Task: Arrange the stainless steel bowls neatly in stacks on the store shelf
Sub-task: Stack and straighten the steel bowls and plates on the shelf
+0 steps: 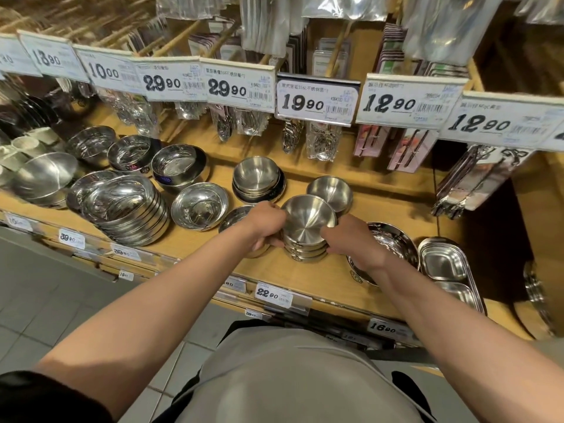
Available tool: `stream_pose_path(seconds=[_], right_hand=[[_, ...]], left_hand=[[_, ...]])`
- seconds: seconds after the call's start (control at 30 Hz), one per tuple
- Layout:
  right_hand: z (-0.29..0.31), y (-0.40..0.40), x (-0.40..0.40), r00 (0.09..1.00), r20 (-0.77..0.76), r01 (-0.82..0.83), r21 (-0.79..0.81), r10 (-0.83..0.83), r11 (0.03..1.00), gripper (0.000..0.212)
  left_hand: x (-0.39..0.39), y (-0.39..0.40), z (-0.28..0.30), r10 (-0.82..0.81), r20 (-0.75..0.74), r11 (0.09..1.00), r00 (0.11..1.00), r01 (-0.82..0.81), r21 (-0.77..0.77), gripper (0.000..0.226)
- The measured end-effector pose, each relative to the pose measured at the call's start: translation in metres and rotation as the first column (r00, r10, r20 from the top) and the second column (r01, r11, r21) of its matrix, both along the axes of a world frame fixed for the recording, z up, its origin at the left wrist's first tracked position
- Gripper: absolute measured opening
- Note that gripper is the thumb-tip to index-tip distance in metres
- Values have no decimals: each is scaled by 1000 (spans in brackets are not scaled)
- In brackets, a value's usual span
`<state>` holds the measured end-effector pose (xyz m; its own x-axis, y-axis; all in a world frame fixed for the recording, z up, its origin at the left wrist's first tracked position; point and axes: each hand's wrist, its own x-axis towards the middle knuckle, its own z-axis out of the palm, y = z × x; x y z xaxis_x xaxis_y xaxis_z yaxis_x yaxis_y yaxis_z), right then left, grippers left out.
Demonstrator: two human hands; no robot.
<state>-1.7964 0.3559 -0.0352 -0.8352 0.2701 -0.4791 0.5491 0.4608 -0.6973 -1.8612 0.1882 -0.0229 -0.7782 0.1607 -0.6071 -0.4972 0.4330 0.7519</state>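
A short stack of matte stainless steel bowls (308, 222) stands on the wooden shelf (305, 276) near its front. My left hand (265, 224) grips the stack's left side and my right hand (351, 238) grips its right side, fingers curled round the rims. Partly hidden under my left hand lies another bowl (236, 216). Behind are a second matte stack (258, 178) and a single matte bowl (331, 190). To the left stand a shiny bowl (200, 209) and a tall stack of shiny bowls (128, 209).
More shiny bowls (180, 167) fill the shelf's left half. A shiny bowl (393, 242) and rectangular steel trays (445, 264) lie right of my right arm. Packaged cutlery (320, 145) and price tags (316, 100) hang above the back of the shelf. Tiled floor lies below left.
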Motion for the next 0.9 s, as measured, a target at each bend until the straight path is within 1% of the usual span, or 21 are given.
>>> stream_pose_path(seconds=[0.03,0.2,0.3,0.33,0.43,0.5,0.6,0.7,0.8,0.9], right_hand=[[0,-1,1,1000,1,0,4,0,1000,18],[3,1,0,999,-8,41,-10,-41,999,15],[2,1,0,997,-29,76,-11,-76,997,26],[2,1,0,996,-39,82,-4,-82,997,26],[-1,2,-1,995,-58,85,15,-84,996,11],[-2,2,-1,994,-62,86,17,-85,996,12],[-2,2,-1,995,-59,83,26,-81,996,13],[-1,1,0,995,-62,80,49,-77,996,22],[-1,1,2,992,-73,102,19,-100,995,24],[-2,1,4,990,-69,122,-18,-123,992,23]], left_hand=[[-1,0,-1,-1,1,1000,1000,1,-2,24],[-1,0,-2,-14,22,1000,1000,13,16,27],[-1,-1,-5,-7,34,999,999,5,44,29],[-1,-1,-6,-3,35,999,999,2,48,29],[0,-2,-8,15,39,998,999,-18,68,25],[0,-3,-8,18,51,996,999,-22,86,19],[0,-4,-11,10,50,996,999,-15,94,19],[2,-4,-12,10,42,995,999,-15,99,12],[3,-4,-12,20,34,995,999,-23,98,7],[3,-4,-12,18,48,995,999,-23,102,11]])
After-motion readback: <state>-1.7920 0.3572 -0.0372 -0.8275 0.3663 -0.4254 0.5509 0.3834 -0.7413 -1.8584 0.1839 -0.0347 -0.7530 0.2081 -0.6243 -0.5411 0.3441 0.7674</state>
